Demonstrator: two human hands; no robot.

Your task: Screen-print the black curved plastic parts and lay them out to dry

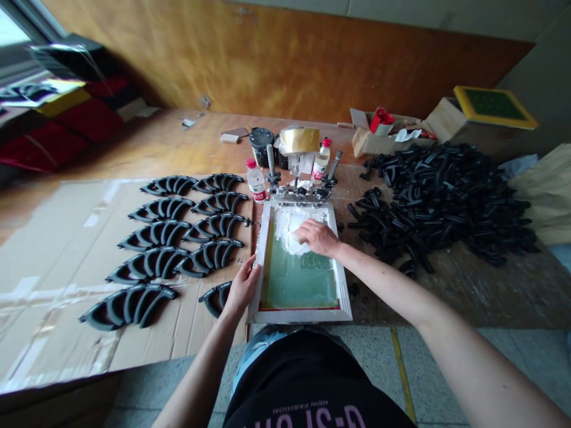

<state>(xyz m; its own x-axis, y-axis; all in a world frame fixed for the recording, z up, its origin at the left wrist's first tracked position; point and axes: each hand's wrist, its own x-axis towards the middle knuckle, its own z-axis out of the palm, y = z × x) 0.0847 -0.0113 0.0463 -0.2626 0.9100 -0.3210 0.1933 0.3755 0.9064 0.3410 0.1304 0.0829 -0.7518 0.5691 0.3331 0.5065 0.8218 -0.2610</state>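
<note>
A screen printing frame (344, 291) with a green mesh (298, 279) lies flat in front of me, its far end at a metal clamp (301, 195). Thick white ink (285, 223) is smeared across the far part of the mesh. My left hand (244, 282) grips the frame's left side bar, fingers partly hidden behind it. Over the ink, my right hand (316, 236) is closed in a pinch, fingertips down at the white patch. Whatever it holds blends into the ink, and I cannot make it out.
Rows of curved black handles (154, 264) lie on cardboard (66, 238) at left. A heap of black parts (450, 196) covers the right side. Red-capped bottles (256, 181), a dark tub (262, 145) and a tape roll (300, 141) stand behind the frame. An open box (388, 142) sits at back right.
</note>
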